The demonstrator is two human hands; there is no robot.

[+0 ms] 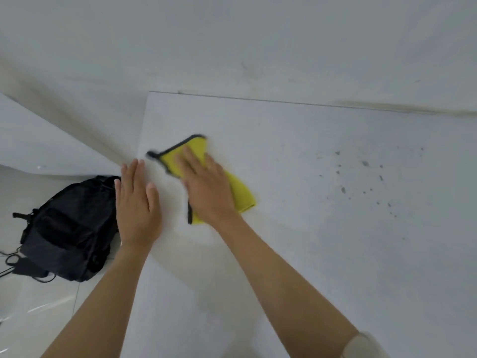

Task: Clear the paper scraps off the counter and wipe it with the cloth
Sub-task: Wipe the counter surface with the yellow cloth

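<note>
A yellow cloth (pixel 241 193) with a dark trim lies on the white counter (pixel 322 241), near its far left corner. My right hand (pixel 206 188) presses flat on top of the cloth, fingers stretched toward the far left. My left hand (pixel 136 202) rests flat at the counter's left edge, fingers apart, holding nothing. Several small dark specks (pixel 361 182) dot the counter to the right of the cloth. I see no paper scraps.
A black backpack (pixel 69 228) sits on the glossy floor just left of the counter, below its edge. A white wall (pixel 258 47) runs behind the counter's far edge.
</note>
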